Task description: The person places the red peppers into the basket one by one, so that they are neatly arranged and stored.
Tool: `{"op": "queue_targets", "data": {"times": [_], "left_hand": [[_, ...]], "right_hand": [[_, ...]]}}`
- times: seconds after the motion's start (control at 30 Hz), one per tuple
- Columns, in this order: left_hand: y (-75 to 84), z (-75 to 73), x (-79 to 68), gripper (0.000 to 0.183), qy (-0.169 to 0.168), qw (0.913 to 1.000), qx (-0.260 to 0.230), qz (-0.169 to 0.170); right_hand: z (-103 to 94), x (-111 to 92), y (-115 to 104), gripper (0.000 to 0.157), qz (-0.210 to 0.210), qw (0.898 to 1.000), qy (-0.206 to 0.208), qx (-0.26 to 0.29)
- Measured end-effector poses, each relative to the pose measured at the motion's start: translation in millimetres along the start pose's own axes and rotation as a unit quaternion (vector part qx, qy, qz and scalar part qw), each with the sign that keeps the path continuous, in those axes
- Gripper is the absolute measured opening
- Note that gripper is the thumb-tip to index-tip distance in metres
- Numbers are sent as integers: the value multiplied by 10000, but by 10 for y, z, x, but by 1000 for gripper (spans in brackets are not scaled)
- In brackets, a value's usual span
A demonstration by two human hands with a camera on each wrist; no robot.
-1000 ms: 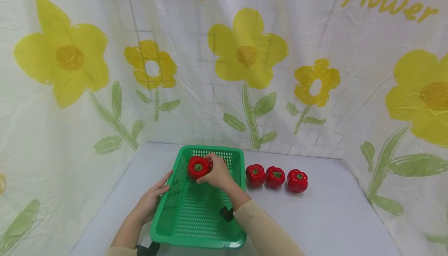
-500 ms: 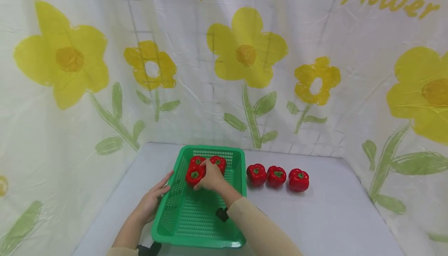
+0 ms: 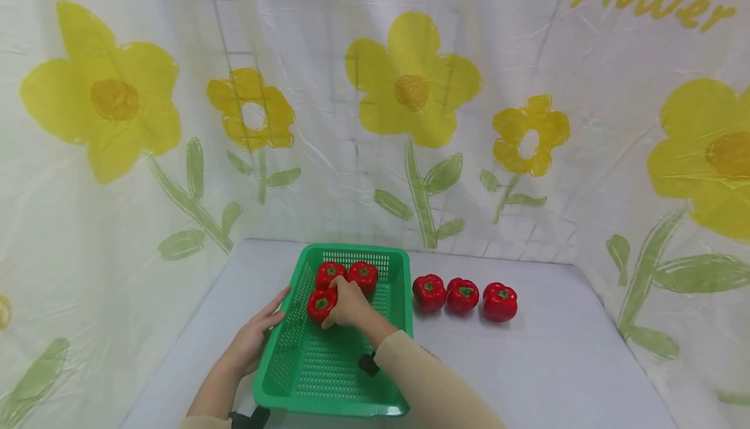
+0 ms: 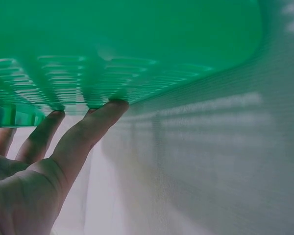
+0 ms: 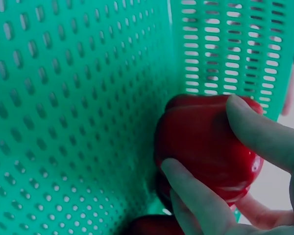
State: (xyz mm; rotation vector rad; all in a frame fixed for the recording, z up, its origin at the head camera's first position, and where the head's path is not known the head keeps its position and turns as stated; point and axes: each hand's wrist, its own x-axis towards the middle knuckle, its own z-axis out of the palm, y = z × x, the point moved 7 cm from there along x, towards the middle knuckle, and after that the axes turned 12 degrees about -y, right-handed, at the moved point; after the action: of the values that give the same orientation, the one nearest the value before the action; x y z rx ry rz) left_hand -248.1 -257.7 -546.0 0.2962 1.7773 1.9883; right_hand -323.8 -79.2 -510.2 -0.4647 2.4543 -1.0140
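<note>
A green plastic basket [image 3: 328,407] with slotted walls stands on the table. Inside it, my right hand [image 3: 349,306] grips a red bell pepper [image 3: 321,306] near the left wall; in the right wrist view the thumb and fingers [image 5: 191,188] curl round the pepper's side. Two more red bell peppers, one at the back left [image 3: 330,273] and one at the back right [image 3: 364,275], sit behind it in the basket. My left hand [image 3: 249,343] lies along the basket's outer left side, its fingers [image 4: 95,125] extended and touching the slotted wall.
Three red peppers stand in a row on the white table [image 3: 527,377] just right of the basket: a near one [image 3: 430,293], a middle one [image 3: 462,296] and a far one [image 3: 500,302]. Behind the table hangs a curtain [image 3: 328,188] printed with yellow flowers.
My right hand has moved the held pepper toward me and lower along the basket's left side, bringing the two peppers behind into view. The left hand has stayed at the basket's side.
</note>
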Motion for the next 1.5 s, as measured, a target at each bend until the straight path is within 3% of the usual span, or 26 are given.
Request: {"op": "queue_targets", "data": {"times": [0.47, 0.8, 0.93, 1.2, 1.37, 1.5], "left_hand": [[27, 9, -20, 56, 45, 10000, 84, 28], [-23, -22, -5, 54, 300, 9995, -63, -123], [-15, -16, 1, 54, 285, 9995, 8, -98], [-12, 2, 2, 55, 58, 9999, -93, -43], [-9, 6, -1, 56, -55, 9999, -93, 6], [-1, 5, -11, 57, -82, 9999, -57, 28]], "right_hand": [[66, 28, -20, 74, -3, 9993, -30, -382], [79, 3, -56, 94, 67, 9951, -64, -980], [40, -26, -100, 89, 31, 9946, -48, -1037], [-122, -200, -201, 78, -48, 9960, -164, -876], [-315, -353, -272, 69, -294, 9985, -74, -449], [-452, -479, -315, 71, -558, 9983, 4, -162]]}}
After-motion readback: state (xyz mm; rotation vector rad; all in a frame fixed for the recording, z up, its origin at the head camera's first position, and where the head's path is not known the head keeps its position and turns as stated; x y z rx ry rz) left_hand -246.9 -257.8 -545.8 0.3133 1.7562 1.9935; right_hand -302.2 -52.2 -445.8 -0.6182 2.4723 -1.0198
